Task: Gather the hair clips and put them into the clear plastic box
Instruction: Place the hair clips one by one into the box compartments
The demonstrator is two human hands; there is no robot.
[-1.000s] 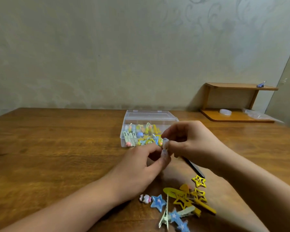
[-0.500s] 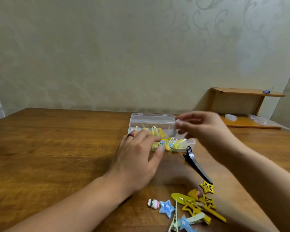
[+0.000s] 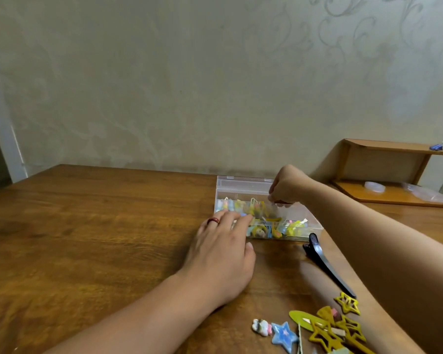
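Since the moment before, the right hand (image 3: 287,186) has moved further over the clear plastic box (image 3: 243,186), and its fingers now point down into the box, pinched together; what they pinch I cannot tell. The left hand (image 3: 223,256) has stayed flat on the wooden table (image 3: 100,238), grip released, its fingertips touching the front wall of the box. A dark red ring (image 3: 213,220) is on one finger. The box is transparent, rectangular, and holds many small pastel hair clips (image 3: 266,226). More clips lie near the table edge: a long black clip (image 3: 325,264), yellow star clips (image 3: 347,304) and a blue star clip (image 3: 284,336).
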